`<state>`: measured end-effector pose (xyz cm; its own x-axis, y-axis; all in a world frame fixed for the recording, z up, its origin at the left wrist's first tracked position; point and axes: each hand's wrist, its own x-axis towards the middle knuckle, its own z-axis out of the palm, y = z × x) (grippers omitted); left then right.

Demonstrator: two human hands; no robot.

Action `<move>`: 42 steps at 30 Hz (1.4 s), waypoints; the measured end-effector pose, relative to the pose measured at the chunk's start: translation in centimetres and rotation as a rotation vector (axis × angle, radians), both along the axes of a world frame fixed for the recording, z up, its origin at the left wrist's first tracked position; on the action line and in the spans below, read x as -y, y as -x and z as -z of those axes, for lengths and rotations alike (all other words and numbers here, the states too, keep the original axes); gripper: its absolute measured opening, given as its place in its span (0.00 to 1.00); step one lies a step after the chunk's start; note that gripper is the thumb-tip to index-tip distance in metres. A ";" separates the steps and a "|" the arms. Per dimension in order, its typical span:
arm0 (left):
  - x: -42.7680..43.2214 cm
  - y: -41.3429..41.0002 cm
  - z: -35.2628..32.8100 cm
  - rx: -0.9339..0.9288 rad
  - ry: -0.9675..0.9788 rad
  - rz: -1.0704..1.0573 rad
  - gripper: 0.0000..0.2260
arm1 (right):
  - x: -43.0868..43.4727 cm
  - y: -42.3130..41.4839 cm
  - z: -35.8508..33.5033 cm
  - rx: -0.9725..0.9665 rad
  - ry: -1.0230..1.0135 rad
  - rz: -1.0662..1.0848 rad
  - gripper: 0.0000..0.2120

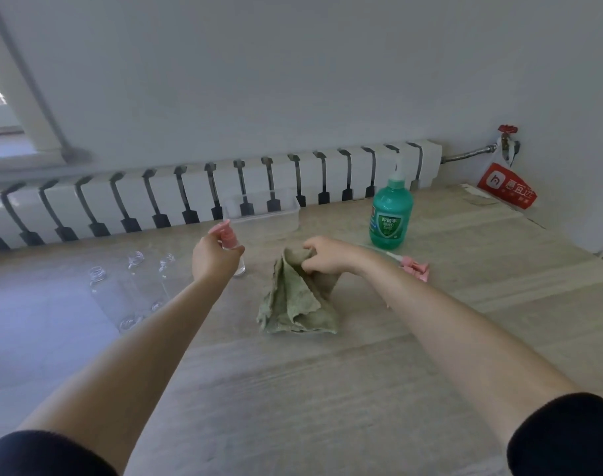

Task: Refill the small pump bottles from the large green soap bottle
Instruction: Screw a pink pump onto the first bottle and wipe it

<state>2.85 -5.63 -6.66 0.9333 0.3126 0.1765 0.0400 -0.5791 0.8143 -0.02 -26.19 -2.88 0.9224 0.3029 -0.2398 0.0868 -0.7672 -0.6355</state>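
The large green soap bottle (391, 214) stands upright at the back right of the wooden table. My left hand (212, 255) grips a small clear bottle with a pink pump head (228, 237), upright near the table's middle. Left of it stand three clear small bottles without pumps (102, 290), open necks up. My right hand (327, 255) pinches the top of a crumpled green cloth (300, 300) and lifts it into a peak. Loose pink pump heads (415, 266) with a tube lie behind my right wrist, near the green bottle's base.
A clear plastic tray (262, 214) sits at the back of the table against a white radiator (197, 194). A red and white bag (506, 185) hangs from a valve at the far right. The table's near half (310, 407) is bare wood.
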 end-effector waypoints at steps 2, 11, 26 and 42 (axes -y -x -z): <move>-0.2 -0.7 0.2 -0.012 0.001 -0.003 0.18 | -0.1 -0.6 -0.7 0.031 -0.139 0.060 0.14; 0.0 -0.8 -0.5 -0.176 0.075 -0.038 0.24 | 0.5 -1.4 -4.9 0.217 -0.688 0.405 0.10; 14.0 5.5 -4.3 -0.240 0.143 0.335 0.09 | 12.4 2.0 -0.4 0.439 -0.814 1.219 0.16; 16.8 5.9 -4.6 -0.229 0.084 0.401 0.06 | 15.8 3.9 2.0 0.249 0.127 1.208 0.47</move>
<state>-3.07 -22.48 -2.08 0.9954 -0.0765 -0.0583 0.0103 -0.5179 0.8554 -3.96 -42.03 -4.92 0.6188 -0.7854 0.0162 -0.6110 -0.4941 -0.6185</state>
